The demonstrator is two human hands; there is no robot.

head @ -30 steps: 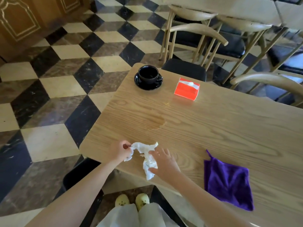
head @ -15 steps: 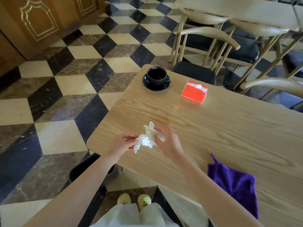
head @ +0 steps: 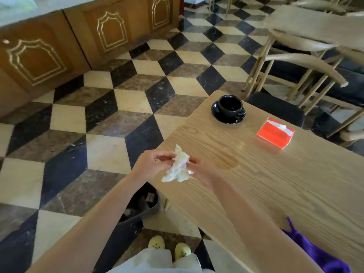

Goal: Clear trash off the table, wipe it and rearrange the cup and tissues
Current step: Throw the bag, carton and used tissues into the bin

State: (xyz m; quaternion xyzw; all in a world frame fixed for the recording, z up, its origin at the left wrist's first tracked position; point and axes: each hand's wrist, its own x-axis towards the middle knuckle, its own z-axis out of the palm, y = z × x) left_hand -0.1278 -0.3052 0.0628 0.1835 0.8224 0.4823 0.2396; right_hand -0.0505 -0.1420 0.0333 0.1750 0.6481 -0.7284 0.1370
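Observation:
A crumpled white tissue (head: 178, 166) hangs between my left hand (head: 150, 164) and my right hand (head: 201, 170), both pinching it just above the near left corner of the wooden table (head: 285, 184). A black cup (head: 230, 105) stands on its black saucer (head: 216, 113) at the table's far corner. To its right lies an orange tissue pack (head: 274, 133) with a white tissue showing. A wet patch (head: 230, 163) marks the wood beside my right hand. The purple cloth (head: 315, 255) lies at the near edge, partly behind my right forearm.
A dark trash bin (head: 141, 205) sits on the checkered floor under the table's corner, below my hands. A black-seated chair (head: 275, 109) and pale wooden chairs (head: 307, 62) stand behind the table. Wooden cabinets (head: 59, 54) line the far left.
Both hands lifted the tissue off the table and bunched it together, carrying it towards the table's left corner. The view swung left, showing more floor and the bin.

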